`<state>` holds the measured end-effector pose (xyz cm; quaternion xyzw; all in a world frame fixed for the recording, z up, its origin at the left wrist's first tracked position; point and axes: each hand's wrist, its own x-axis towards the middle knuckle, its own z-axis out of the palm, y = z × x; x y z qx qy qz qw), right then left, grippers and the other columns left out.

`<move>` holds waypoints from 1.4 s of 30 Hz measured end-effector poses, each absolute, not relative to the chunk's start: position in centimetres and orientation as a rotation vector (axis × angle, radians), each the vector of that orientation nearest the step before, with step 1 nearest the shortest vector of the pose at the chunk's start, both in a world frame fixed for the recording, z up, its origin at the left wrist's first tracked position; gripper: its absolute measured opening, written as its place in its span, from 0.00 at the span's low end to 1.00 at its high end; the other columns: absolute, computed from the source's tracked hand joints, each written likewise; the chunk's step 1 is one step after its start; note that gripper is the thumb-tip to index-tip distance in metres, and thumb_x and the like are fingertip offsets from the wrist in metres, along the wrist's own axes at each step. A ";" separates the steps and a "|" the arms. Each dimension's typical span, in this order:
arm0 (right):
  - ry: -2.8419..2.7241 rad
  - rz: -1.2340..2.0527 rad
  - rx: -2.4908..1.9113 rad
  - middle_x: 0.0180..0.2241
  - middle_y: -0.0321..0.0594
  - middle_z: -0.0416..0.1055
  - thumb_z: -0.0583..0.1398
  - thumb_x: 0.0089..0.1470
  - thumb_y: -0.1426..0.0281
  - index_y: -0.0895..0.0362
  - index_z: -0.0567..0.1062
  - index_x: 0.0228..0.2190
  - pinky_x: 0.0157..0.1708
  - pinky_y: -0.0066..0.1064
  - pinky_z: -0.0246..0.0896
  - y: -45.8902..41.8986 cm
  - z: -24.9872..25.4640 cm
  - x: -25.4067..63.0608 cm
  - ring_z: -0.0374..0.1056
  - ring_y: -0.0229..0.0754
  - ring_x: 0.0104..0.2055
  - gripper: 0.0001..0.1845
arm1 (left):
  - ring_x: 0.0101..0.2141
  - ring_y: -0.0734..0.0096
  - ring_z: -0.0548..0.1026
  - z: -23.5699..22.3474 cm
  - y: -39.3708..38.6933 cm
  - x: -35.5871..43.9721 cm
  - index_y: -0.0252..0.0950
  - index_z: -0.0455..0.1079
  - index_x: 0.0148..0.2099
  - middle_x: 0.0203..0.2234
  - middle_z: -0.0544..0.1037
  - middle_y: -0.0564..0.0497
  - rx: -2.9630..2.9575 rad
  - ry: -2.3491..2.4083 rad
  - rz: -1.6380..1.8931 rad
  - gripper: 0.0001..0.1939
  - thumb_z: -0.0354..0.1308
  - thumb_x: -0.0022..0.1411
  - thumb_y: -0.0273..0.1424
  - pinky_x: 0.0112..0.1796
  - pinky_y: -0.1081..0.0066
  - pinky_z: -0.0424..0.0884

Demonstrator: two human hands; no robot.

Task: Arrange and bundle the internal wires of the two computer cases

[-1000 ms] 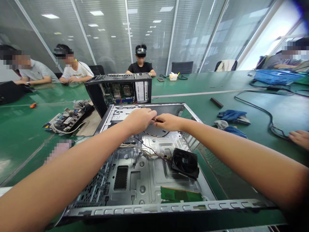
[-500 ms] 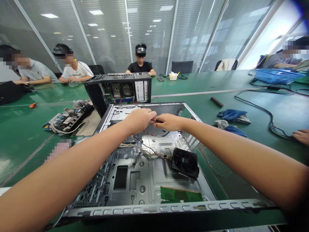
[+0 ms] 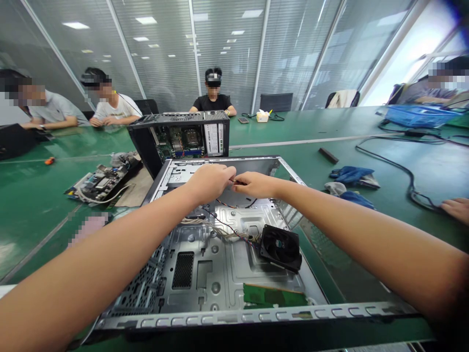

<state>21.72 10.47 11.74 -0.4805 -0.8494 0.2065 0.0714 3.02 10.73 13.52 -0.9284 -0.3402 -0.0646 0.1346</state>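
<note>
Over the far part of an opened computer case (image 3: pixel 227 266), lying flat on the table, my two hands meet almost fingertip to fingertip. My left hand (image 3: pixel 214 181) is closed in a pinch on the end of a thin cable. My right hand (image 3: pixel 256 186) also pinches this thin cable (image 3: pixel 234 182); its fingers cover most of what they hold. Thin dark and orange wires (image 3: pixel 227 203) hang in a loop below the hands. A black cooling fan (image 3: pixel 280 248) with its own wire rests in the case on the right, near a green memory module (image 3: pixel 274 295).
Behind my case stands another open computer tower (image 3: pixel 179 139). To the left lies a motherboard (image 3: pixel 100 181) on cardboard. On the right are blue gloves (image 3: pixel 353 176), a dark block (image 3: pixel 329 155), a black cable (image 3: pixel 406 171) and another person's hand (image 3: pixel 456 208). Several people sit around the table.
My left fingertips have drawn slightly left, so a small gap shows between the hands with thin wire in it. The case, fan and memory module stay put.
</note>
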 end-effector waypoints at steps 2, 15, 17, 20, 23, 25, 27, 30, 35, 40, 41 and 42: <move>-2.490 0.704 -1.425 0.27 0.39 0.67 0.53 0.61 0.60 0.57 0.66 0.26 0.29 0.32 0.51 10.4 11.8 21.8 0.60 0.40 0.30 0.16 | 0.35 0.66 0.75 13.6 10.7 3.0 0.36 0.70 0.43 0.35 0.79 0.47 -2.690 -1.013 -0.212 0.09 0.49 0.68 0.30 0.33 0.69 0.63; -2.069 1.150 -1.415 0.23 0.34 0.59 0.54 0.59 0.68 0.56 0.64 0.28 0.24 0.30 0.52 9.5 12.4 21.6 0.53 0.35 0.23 0.08 | 0.34 0.63 0.75 14.1 10.6 3.0 0.36 0.72 0.42 0.34 0.80 0.46 -2.700 -1.150 -0.281 0.11 0.48 0.68 0.31 0.32 0.67 0.61; -2.047 1.171 -1.395 0.23 0.34 0.59 0.54 0.60 0.68 0.56 0.65 0.30 0.23 0.29 0.53 9.6 12.4 21.7 0.53 0.35 0.23 0.06 | 0.34 0.63 0.75 14.2 10.6 3.0 0.36 0.72 0.42 0.34 0.80 0.46 -2.702 -1.156 -0.276 0.12 0.48 0.68 0.31 0.32 0.67 0.61; -2.032 1.184 -1.387 0.23 0.34 0.59 0.51 0.62 0.66 0.56 0.67 0.33 0.24 0.29 0.53 9.6 12.4 21.6 0.53 0.36 0.24 0.09 | 0.34 0.64 0.75 14.1 10.5 2.9 0.36 0.72 0.42 0.35 0.80 0.45 -2.709 -1.147 -0.284 0.12 0.47 0.68 0.30 0.33 0.67 0.62; -2.014 1.178 -1.425 0.23 0.35 0.59 0.49 0.65 0.64 0.56 0.68 0.34 0.25 0.30 0.52 9.5 12.6 21.6 0.54 0.37 0.24 0.12 | 0.35 0.64 0.75 14.0 10.6 2.9 0.36 0.72 0.42 0.35 0.80 0.45 -2.705 -1.128 -0.280 0.12 0.47 0.68 0.30 0.33 0.68 0.63; -2.014 1.172 -1.433 0.24 0.34 0.58 0.49 0.65 0.65 0.56 0.67 0.33 0.25 0.30 0.52 9.5 12.5 21.6 0.53 0.36 0.23 0.12 | 0.35 0.64 0.75 13.9 10.7 2.9 0.35 0.72 0.43 0.36 0.80 0.45 -2.704 -1.108 -0.274 0.12 0.48 0.69 0.31 0.34 0.68 0.63; -2.013 1.165 -1.422 0.23 0.33 0.58 0.51 0.64 0.67 0.56 0.66 0.32 0.24 0.30 0.52 9.6 12.4 21.6 0.52 0.35 0.23 0.09 | 0.36 0.63 0.76 13.9 10.7 2.9 0.35 0.72 0.43 0.36 0.80 0.45 -2.705 -1.099 -0.264 0.12 0.48 0.69 0.32 0.34 0.68 0.63; -1.975 1.164 -1.400 0.22 0.30 0.55 0.55 0.62 0.69 0.55 0.64 0.34 0.23 0.29 0.50 9.7 12.3 21.8 0.51 0.34 0.22 0.03 | 0.36 0.63 0.76 14.0 10.5 3.0 0.35 0.72 0.43 0.36 0.80 0.45 -2.693 -1.123 -0.242 0.11 0.49 0.69 0.32 0.34 0.68 0.63; -1.925 1.163 -1.350 0.20 0.28 0.52 0.56 0.61 0.72 0.53 0.61 0.36 0.22 0.29 0.46 9.7 12.2 21.9 0.48 0.35 0.21 0.05 | 0.36 0.62 0.76 14.2 10.3 3.0 0.35 0.72 0.44 0.36 0.80 0.45 -2.698 -1.112 -0.226 0.11 0.50 0.69 0.33 0.34 0.68 0.63; -1.976 1.135 -1.361 0.20 0.28 0.52 0.55 0.61 0.73 0.54 0.63 0.35 0.22 0.30 0.44 9.7 12.2 21.9 0.47 0.34 0.22 0.03 | 0.36 0.63 0.76 14.4 10.2 3.0 0.35 0.72 0.45 0.36 0.80 0.45 -2.687 -1.116 -0.191 0.11 0.50 0.70 0.33 0.33 0.68 0.62; -1.989 1.123 -1.358 0.20 0.29 0.52 0.55 0.61 0.73 0.54 0.63 0.35 0.22 0.30 0.44 9.7 12.2 21.9 0.47 0.34 0.22 0.03 | 0.36 0.63 0.76 14.4 10.2 3.1 0.35 0.72 0.45 0.35 0.80 0.45 -2.685 -1.117 -0.183 0.11 0.50 0.70 0.33 0.33 0.68 0.62; -2.001 1.112 -1.353 0.20 0.29 0.52 0.55 0.60 0.73 0.54 0.64 0.35 0.23 0.30 0.44 9.7 12.2 21.9 0.48 0.34 0.22 0.03 | 0.36 0.63 0.76 14.4 10.1 3.1 0.35 0.72 0.45 0.35 0.80 0.45 -2.685 -1.119 -0.176 0.11 0.50 0.70 0.33 0.33 0.68 0.63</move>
